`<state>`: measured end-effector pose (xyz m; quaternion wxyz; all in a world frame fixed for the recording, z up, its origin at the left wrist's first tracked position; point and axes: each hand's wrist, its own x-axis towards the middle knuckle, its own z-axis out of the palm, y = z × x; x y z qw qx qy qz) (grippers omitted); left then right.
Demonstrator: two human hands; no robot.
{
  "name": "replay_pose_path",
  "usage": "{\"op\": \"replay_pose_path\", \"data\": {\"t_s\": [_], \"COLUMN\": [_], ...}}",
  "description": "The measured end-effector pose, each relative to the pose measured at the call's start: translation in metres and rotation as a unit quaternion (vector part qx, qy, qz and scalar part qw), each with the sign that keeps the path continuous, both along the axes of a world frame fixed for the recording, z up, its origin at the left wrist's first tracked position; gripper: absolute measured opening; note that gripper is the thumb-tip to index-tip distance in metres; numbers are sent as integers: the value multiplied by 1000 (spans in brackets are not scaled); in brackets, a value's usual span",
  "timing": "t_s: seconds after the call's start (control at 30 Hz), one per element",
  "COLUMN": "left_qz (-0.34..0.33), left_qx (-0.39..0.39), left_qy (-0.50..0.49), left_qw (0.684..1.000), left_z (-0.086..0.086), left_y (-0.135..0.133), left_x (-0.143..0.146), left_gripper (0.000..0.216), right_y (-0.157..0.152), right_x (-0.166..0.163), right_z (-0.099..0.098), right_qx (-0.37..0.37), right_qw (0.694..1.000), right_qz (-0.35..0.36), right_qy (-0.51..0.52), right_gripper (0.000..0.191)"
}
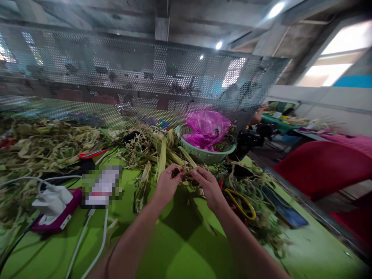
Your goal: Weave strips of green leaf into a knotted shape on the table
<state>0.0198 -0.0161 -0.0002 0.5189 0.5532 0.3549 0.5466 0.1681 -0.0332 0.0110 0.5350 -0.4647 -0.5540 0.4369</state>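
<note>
My left hand (168, 181) and my right hand (207, 186) meet at the middle of the green table, fingers pinched on a brownish dried plant strand whose details are blurred. The two hands are close together, a small gap between their fingertips. Just beyond them lies a heap of dry plant leaves (163, 149), pale yellow-green and long. Behind my right hand stands a light green basket (200, 155) with a crumpled pink plastic bag (207, 128) in it. Yellow-and-red scissor-like handles (242, 205) lie right of my right wrist, among green plant scraps (263, 223).
On the left are a purple power strip (62, 221) with white plugs and cables, a blurred-out phone (101, 186) and a red-handled tool (94, 153). A dark phone (286, 209) lies at the right edge. A perforated metal panel (130, 77) closes off the back; a red chair (325, 166) stands right.
</note>
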Motion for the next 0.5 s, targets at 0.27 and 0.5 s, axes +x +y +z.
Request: {"op": "replay_pose_path", "data": {"t_s": [0.27,0.5], "left_qz": [-18,-62], "left_qx": [-38,-115], "left_qy": [20,-73], "left_qw": [999,989], "left_z": [-6,1], "left_y": [5,0], "left_x": [1,0], "left_gripper": [20,30], "right_y": [0,4], "right_x": [0,3], "right_z": [2,0], "right_qx": [40,42], "right_qw": [998,998], "right_qz": [-38,-43], "right_qy": [-37,-27], "right_gripper": [24,25]}}
